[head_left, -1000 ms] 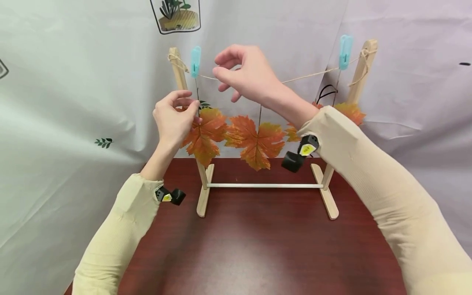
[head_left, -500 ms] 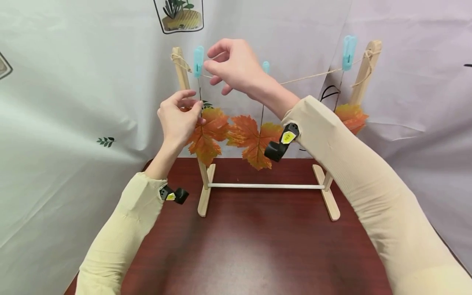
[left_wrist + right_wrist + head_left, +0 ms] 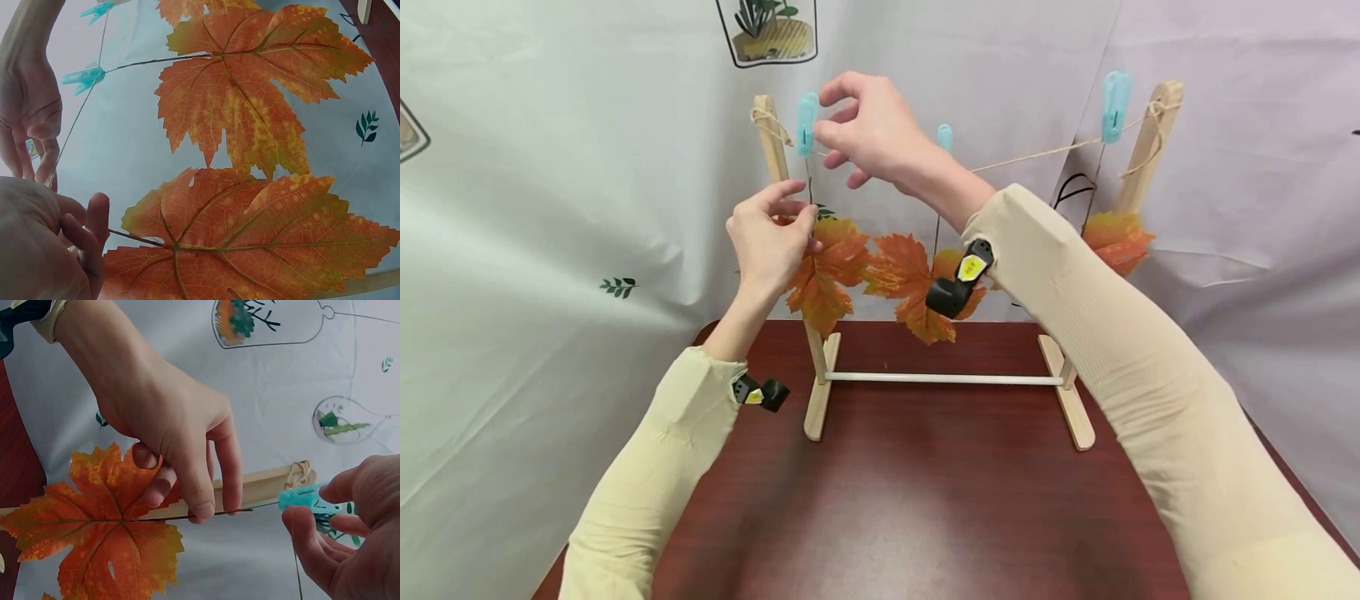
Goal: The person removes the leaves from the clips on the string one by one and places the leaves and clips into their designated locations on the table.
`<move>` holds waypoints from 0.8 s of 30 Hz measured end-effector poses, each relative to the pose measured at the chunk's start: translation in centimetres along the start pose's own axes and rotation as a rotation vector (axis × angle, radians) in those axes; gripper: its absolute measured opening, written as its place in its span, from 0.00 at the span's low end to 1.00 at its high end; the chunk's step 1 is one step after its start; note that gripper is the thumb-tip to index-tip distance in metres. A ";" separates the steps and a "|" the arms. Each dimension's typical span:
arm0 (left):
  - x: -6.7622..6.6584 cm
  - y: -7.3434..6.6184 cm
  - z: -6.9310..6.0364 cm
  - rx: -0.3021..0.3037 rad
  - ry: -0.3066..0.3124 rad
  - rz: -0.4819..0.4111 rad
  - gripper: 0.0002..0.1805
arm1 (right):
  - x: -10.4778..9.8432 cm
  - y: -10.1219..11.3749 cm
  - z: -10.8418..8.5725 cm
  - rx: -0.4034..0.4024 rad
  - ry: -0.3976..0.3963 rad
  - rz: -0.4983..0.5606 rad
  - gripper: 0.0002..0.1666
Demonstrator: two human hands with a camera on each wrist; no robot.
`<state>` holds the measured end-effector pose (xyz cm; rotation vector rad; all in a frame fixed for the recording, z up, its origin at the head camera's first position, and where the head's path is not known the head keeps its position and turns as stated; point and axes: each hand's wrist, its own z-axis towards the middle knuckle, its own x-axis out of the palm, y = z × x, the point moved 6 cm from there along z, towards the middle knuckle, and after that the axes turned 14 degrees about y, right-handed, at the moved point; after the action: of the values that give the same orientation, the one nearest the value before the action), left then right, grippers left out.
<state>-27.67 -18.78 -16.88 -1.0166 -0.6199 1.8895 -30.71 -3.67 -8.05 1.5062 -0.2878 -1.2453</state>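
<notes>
My left hand (image 3: 769,237) pinches the thin stem (image 3: 231,512) of the leftmost orange leaf (image 3: 826,275) between thumb and fingertips. That leaf hangs below a light-blue clothespin (image 3: 807,125), which sits on the string near the left post. Beside the clothespin is my right hand (image 3: 880,129), thumb and index finger spread apart at its right side. In the right wrist view, the right hand's (image 3: 356,531) fingertips overlap the clothespin (image 3: 300,497); whether they touch it I cannot tell. The left hand (image 3: 44,244) covers the stem's upper part in the left wrist view.
A second leaf (image 3: 917,283) hangs mid-string under another clothespin (image 3: 945,137). At the right, a clothespin (image 3: 1116,108) and leaf (image 3: 1112,242) hang near the wooden post (image 3: 1146,158). A white rod (image 3: 940,379) joins the stand's feet above the dark red table (image 3: 880,500).
My right hand has moved left and slightly up, to the left clothespin, uncovering the middle clothespin. The left hand keeps its pinch on the stem; the view has shifted slightly.
</notes>
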 end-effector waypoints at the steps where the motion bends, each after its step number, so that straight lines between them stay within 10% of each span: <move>1: 0.0 0.0 0.0 0.005 -0.004 0.004 0.17 | 0.0 0.1 0.1 -0.001 0.001 -0.004 0.24; 24: 0.4 0.3 0.4 0.006 0.035 -0.027 0.15 | -0.5 0.9 0.8 -0.040 -0.054 -0.101 0.22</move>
<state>-28.30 -18.60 -17.01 -1.0304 -0.6041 1.8458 -31.21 -4.10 -6.91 1.4695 -0.2236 -1.3658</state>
